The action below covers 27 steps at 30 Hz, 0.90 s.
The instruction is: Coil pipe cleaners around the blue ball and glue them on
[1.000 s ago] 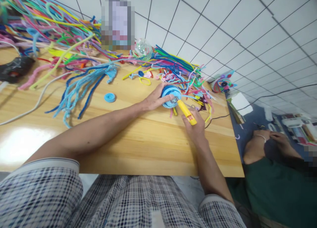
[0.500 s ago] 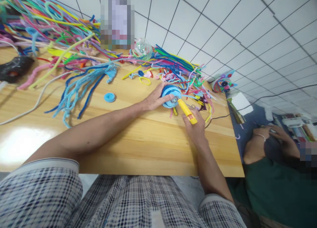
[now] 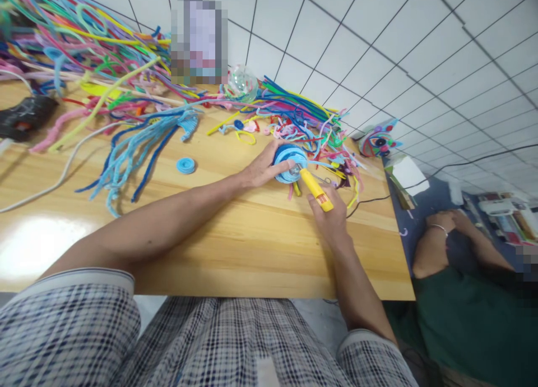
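My left hand is closed around a round piece of coiled blue pipe cleaner, light blue with a darker blue band. Something clear shows at its right side, and my left thumb lies across the front. In my right hand is a yellow hot glue gun, its tip at the clear part of the coiled piece. Whether tip and piece touch cannot be made out. A light blue strand runs out to the right of the piece. On the table to the left lies a small flat blue coil.
Loose pipe cleaners heap along the table's back, with blue strands nearer me. A clear ball, a colourful figure and a black glue gun stand about. A black cord crosses right; another person sits there.
The glue gun and my right hand have shifted slightly left. My left hand stays on the coiled piece. The other person's hands have moved closer together.
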Tool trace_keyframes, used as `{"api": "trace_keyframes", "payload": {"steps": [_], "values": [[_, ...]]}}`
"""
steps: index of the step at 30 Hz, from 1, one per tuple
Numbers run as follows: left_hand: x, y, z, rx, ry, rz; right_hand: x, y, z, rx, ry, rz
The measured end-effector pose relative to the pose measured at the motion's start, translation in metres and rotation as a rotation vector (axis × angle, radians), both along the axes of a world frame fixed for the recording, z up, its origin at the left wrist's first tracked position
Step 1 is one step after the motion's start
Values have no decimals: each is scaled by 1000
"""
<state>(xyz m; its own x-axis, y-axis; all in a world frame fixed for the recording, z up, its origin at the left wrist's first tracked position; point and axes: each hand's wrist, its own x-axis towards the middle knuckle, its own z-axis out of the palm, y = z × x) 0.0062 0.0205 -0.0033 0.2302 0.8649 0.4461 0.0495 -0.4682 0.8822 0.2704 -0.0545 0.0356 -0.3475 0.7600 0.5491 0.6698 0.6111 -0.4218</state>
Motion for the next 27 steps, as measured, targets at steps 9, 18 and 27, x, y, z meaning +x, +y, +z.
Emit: {"api": "trace_keyframes", "payload": {"steps": [9, 18, 27], "values": [[0, -3, 7, 0, -8, -17, -1, -1, 2, 13, -15, -11], [-1, -2, 5, 8, -4, -13, 0, -1, 3, -11, -10, -2], [0, -2, 4, 13, -11, -12, -1, -1, 3, -1, 31, 9]]}}
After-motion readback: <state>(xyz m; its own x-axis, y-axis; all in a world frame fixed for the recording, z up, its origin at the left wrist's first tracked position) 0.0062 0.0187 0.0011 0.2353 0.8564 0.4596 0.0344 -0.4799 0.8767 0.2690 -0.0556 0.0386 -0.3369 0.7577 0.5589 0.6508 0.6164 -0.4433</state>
